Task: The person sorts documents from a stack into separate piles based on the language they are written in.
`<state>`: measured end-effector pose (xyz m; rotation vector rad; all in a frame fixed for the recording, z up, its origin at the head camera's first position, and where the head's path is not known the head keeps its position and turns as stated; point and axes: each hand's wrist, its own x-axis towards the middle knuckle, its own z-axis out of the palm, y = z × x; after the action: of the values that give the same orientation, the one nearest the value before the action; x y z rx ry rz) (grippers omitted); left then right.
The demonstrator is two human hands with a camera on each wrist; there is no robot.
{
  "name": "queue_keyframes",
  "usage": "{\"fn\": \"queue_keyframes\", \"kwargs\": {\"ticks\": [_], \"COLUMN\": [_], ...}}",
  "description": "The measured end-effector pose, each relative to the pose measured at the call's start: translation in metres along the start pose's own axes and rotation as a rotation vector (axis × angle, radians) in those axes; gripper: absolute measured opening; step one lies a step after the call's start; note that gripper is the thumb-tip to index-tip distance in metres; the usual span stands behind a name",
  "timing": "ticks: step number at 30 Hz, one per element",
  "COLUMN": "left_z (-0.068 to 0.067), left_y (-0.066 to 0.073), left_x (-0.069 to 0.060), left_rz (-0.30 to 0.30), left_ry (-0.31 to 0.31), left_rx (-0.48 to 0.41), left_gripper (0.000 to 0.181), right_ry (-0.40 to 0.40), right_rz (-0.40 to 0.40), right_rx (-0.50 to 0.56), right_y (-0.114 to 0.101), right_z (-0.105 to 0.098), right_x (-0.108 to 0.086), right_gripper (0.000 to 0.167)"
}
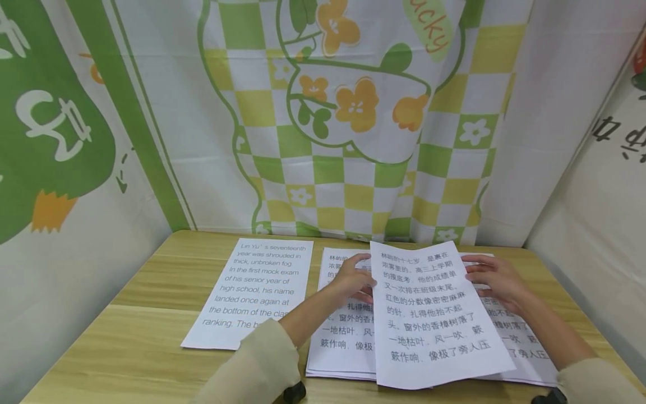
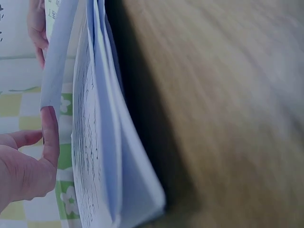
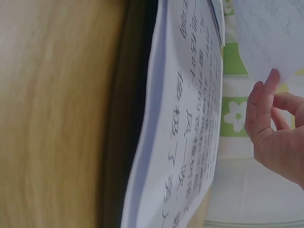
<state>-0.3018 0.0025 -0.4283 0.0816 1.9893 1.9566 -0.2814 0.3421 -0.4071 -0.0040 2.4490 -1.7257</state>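
A sheet with Chinese text (image 1: 429, 314) is raised above two paper stacks in the head view. My left hand (image 1: 353, 279) pinches its left edge, and my right hand (image 1: 497, 279) holds its right edge near the top. Under it lie a left stack of printed sheets (image 1: 340, 350) and a right stack (image 1: 530, 359), both partly covered. The left wrist view has my left hand (image 2: 28, 166) at the edge of the lifted sheet (image 2: 57, 61), beside the layered stack (image 2: 137, 175). In the right wrist view, fingers of my right hand (image 3: 280, 128) touch the raised sheet (image 3: 273, 38).
A sheet with English text (image 1: 257, 292) lies on the left part of the wooden table (image 1: 116, 320), partly behind my left sleeve. A patterned curtain (image 1: 348, 185) hangs along the table's back edge, with light cloth walls at both sides.
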Motion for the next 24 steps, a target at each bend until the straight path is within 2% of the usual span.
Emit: {"fn": "queue_keyframes", "kwargs": {"ticks": [4, 9, 12, 17, 21, 24], "left_z": [0.01, 0.02, 0.025, 0.032, 0.041, 0.05], "left_y": [-0.001, -0.002, -0.001, 0.001, 0.003, 0.004], "left_x": [0.002, 0.005, 0.006, 0.005, 0.005, 0.006], "left_rz": [-0.009, -0.062, -0.084, -0.109, -0.125, -0.12], "left_ry": [-0.016, -0.052, -0.073, -0.108, -0.12, -0.126], "left_rx": [-0.008, -0.049, -0.07, -0.047, -0.064, -0.094], "left_gripper": [0.08, 0.082, 0.077, 0.059, 0.051, 0.048], "right_ry": [0.024, 0.028, 0.032, 0.039, 0.023, 0.041], "right_rz": [0.0, 0.009, 0.007, 0.003, -0.006, -0.002], "right_rx": [-0.017, -0.038, -0.027, 0.041, 0.076, 0.063], "right_y": [0.003, 0.006, 0.009, 0.019, 0.023, 0.023], "right_z": [-0.009, -0.022, -0.031, -0.046, -0.058, -0.066], "right_x": [-0.003, -0.005, -0.006, -0.008, -0.01, -0.011], "right_gripper": [0.057, 0.057, 0.056, 0.035, 0.043, 0.045]}}
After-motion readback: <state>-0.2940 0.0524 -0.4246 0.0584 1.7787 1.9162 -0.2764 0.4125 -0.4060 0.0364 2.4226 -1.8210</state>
